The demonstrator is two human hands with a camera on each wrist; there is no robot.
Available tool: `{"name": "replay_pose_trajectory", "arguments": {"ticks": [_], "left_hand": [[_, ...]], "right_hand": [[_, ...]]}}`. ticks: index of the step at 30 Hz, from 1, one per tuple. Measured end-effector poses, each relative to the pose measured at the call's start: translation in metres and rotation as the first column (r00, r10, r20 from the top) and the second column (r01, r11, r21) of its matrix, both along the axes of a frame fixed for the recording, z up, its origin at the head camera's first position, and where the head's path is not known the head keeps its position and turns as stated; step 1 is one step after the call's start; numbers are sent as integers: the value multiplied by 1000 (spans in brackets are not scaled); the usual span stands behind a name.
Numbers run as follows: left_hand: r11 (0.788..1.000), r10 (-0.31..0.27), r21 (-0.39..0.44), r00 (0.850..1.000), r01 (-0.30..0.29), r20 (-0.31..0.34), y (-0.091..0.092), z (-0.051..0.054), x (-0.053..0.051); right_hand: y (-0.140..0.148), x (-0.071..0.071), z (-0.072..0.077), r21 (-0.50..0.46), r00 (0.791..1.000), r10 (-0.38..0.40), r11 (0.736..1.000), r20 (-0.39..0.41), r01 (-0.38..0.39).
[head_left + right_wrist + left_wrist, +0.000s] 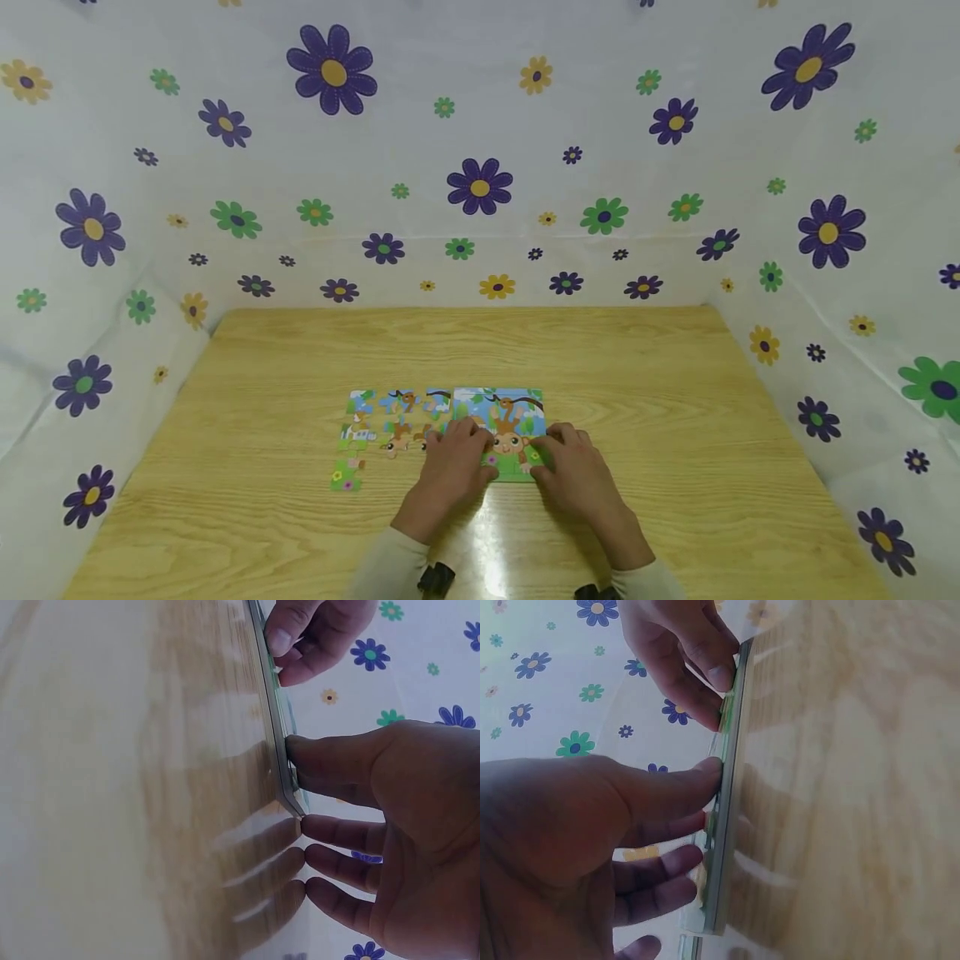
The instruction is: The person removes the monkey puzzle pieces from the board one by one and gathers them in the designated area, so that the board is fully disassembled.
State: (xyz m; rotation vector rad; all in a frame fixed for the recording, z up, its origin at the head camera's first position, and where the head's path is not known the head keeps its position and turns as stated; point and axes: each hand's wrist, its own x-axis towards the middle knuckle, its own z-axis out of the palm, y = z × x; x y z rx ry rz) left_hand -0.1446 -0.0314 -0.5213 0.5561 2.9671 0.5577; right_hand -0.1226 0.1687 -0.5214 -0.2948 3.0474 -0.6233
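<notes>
A jigsaw puzzle (510, 404) with a monkey picture lies flat on the table, its pieces set together. My left hand (453, 468) rests its fingertips on the puzzle's left side, the thumb near the front edge. At the lower right part, the thumb and forefinger of my right hand (581, 473) touch the puzzle. The right wrist view shows the other fingers of that right hand (405, 825) with their tips on the table beside the puzzle's corner. Loose puzzle pieces (347, 475) with a similar picture lie left of my left hand, which partly hides them.
The wooden table (247, 433) has a glossy surface. White cloth (420, 150) printed with flowers stands around its back and sides. Dark wrist cameras (436, 579) are strapped at both sleeves.
</notes>
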Motion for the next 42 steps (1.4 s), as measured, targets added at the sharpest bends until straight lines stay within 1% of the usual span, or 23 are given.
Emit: {"name": "replay_pose_trajectory", "arguments": {"ticks": [3,9,14,20,25,27,29,33,36,39,42], "left_hand": [[1000,17,-9,1000,-17,-4,1,1,1],[1000,12,4,1000,-13,26,0,1,-3],[999,9,32,999,-10,33,-1,1,-3],[998,18,60,1000,-19,16,-2,-1,-3],[996,17,83,1000,-17,-2,-2,-5,-4],[994,10,107,1000,-10,-1,-4,-8,-5],[990,-4,142,1000,3,8,-6,-9,-6],[976,-34,218,997,20,63,-12,-8,-8],[964,-34,264,994,6,101,-19,-4,-10],[959,-17,284,995,-12,102,-27,-2,-11],[956,9,290,997,-32,80,-37,0,-11]], "right_hand": [[0,0,0,14,1000,-6,1000,9,6],[0,0,1,21,1000,-4,1000,-8,5],[-2,0,2,24,1000,9,1000,-23,-8],[-2,1,3,23,999,13,1000,-31,-12],[-2,1,2,24,1000,10,1000,-29,-10],[-2,1,2,25,1000,11,1000,-28,-10],[-1,1,1,26,999,13,1000,-30,-12],[-1,1,2,28,999,16,999,-31,-16],[-1,1,3,36,999,21,999,-31,-20],[-1,1,4,39,999,21,999,-28,-20],[-1,1,5,37,1000,19,999,-23,-18]]}}
